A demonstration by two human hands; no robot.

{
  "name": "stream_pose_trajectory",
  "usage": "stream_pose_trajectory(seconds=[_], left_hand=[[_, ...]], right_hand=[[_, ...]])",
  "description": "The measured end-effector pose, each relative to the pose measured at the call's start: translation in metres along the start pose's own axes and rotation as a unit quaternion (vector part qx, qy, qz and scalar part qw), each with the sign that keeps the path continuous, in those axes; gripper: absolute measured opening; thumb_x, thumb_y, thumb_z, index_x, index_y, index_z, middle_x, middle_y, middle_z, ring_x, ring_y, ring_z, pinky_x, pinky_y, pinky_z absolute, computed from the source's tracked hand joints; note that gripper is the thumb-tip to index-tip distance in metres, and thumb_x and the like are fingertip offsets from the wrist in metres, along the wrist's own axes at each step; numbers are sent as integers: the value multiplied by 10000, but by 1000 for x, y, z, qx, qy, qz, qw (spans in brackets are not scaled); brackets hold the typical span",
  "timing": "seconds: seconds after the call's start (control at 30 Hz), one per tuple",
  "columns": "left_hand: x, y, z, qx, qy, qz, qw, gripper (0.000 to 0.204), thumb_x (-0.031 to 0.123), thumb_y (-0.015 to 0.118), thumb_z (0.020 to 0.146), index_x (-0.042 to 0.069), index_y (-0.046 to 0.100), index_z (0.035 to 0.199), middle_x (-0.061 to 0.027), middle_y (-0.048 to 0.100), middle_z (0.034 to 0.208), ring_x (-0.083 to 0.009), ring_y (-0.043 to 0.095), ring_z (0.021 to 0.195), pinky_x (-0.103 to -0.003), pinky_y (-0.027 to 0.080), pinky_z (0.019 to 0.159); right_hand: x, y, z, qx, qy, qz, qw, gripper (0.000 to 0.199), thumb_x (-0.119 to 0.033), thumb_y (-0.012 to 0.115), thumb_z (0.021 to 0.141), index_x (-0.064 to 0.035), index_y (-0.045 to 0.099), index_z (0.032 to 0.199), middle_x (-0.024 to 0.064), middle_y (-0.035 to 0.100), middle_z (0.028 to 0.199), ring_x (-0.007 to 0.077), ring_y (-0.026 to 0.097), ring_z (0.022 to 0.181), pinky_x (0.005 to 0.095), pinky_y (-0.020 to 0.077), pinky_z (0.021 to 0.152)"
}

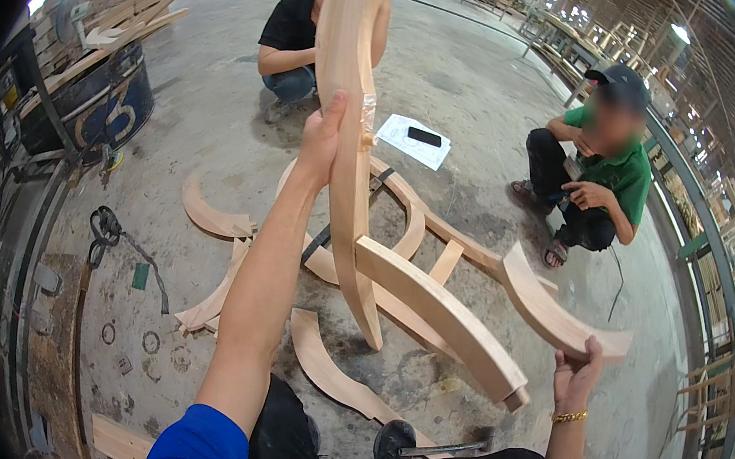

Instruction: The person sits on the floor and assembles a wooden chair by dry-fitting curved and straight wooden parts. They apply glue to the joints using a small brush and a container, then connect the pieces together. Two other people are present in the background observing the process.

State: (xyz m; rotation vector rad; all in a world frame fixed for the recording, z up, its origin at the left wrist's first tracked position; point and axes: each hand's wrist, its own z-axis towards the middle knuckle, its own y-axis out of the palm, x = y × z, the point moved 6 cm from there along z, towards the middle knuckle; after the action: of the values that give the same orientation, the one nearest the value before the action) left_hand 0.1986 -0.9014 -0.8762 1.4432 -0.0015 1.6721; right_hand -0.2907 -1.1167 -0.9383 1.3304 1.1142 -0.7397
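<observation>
My left hand [323,138] is closed around a long, curved wooden chair leg [349,196], held upright and slightly tilted. A curved wooden rail [440,310] joins the leg partway down and reaches toward the lower right, a tenon showing at its end. At the right, my right hand [577,376] grips a separate curved wooden piece [549,305] near its lower end. This piece is apart from the rail. Beneath them a wooden frame [408,311] with a dark strap [319,244] lies on the floor, partly hidden by the leg.
Curved wooden pieces lie on the floor at left [215,212] and near my feet [325,365], by a hammer [447,447]. Two people crouch opposite, one in black [290,35], one in green [622,181]. A phone [424,136] rests on paper. A drum [115,101] stands left.
</observation>
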Motion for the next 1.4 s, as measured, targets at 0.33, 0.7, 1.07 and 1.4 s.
stream_pose_trajectory(seconds=[0.33, 0.7, 1.07, 1.4], left_hand=[[-6, 5, 3, -10, -5, 49, 999, 491, 520, 476, 928, 46, 561, 1027, -28, 598, 807, -122, 597, 667, -277, 505, 585], [-6, 30, -6, -28, 2, 31, 999, 514, 521, 472, 930, 36, 519, 1094, -23, 570, 842, -118, 581, 706, -265, 494, 623], [-10, 40, -4, -32, 3, 60, 998, 557, 533, 477, 924, 4, 509, 1094, -39, 577, 870, -121, 588, 725, -265, 500, 635], [-6, 48, -8, -29, -2, 56, 998, 484, 498, 427, 958, 50, 523, 1113, -17, 580, 865, -111, 572, 729, -268, 483, 641]], right_hand=[[77, -217, -40, 205, 48, -38, 977, 414, -338, 601, 817, -95, 461, 1121, 65, 532, 970, 200, 560, 845, 303, 474, 550], [101, -332, -59, 489, -84, 146, 856, 544, -365, 620, 820, -10, 429, 1186, 141, 516, 1103, 246, 553, 941, 343, 524, 665], [197, -340, -90, 231, 216, -390, 865, 311, -285, 659, 805, -15, 572, 934, 83, 571, 631, 231, 540, 446, 338, 455, 438], [237, -260, -100, 126, 126, -708, 684, 251, -269, 648, 777, -18, 643, 774, 95, 618, 649, 238, 602, 585, 355, 472, 590]])
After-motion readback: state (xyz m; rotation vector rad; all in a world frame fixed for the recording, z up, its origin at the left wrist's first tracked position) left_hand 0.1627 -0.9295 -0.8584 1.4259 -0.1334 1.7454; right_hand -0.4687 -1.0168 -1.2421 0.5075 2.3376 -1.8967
